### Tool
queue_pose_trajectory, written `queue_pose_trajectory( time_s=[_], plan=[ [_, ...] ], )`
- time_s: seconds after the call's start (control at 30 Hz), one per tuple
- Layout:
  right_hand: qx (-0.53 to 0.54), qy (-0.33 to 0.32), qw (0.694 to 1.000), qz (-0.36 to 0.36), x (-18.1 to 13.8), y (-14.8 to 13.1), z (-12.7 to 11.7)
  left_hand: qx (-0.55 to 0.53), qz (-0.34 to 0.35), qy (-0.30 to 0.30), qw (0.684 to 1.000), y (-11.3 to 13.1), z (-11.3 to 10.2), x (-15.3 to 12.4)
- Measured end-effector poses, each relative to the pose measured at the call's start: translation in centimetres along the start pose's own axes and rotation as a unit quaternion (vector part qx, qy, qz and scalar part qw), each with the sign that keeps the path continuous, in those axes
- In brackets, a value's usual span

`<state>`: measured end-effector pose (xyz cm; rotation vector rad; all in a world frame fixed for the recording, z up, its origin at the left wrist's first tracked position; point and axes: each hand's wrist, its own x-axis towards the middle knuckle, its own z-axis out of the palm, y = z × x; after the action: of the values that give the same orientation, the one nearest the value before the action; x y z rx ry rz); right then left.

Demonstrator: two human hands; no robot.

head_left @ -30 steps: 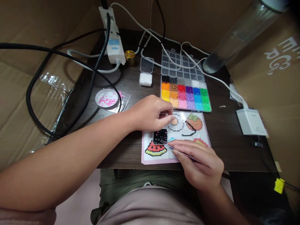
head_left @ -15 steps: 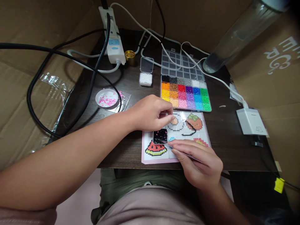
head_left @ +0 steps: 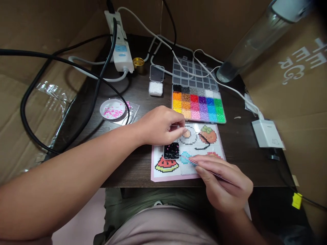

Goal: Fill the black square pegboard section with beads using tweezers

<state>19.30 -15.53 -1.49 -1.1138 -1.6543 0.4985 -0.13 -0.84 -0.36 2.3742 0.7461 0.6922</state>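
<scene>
Near the table's front edge, right hand [head_left: 224, 185] pinches tweezers [head_left: 201, 166] over black beads [head_left: 171, 150]; left hand [head_left: 160, 126], fingertips together, steadies the pegboard [head_left: 201, 146]. A nudge could scatter beads.

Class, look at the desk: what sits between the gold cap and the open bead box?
In the head view, a small clear case of white beads sits between the gold cap and bead box.

head view, looking down, close desk [head_left: 133, 92]
</scene>
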Motion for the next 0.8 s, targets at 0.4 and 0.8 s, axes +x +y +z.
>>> queue_pose_trajectory(
  time_s=[0.4, 0.8],
  plan=[
    [-0.109, 0.108, 0.986, 0.059, -0.2, 2.0, -1.9, 0.007, -0.001, 0.001, 1.0, -0.1, 0.0, 0.2],
    [-0.098, 0.113, 0.986, 0.071, -0.2, 2.0, -1.5, -0.001, 0.012, 0.007, 1.0, -0.1, 0.2, 0.1]
  ],
)
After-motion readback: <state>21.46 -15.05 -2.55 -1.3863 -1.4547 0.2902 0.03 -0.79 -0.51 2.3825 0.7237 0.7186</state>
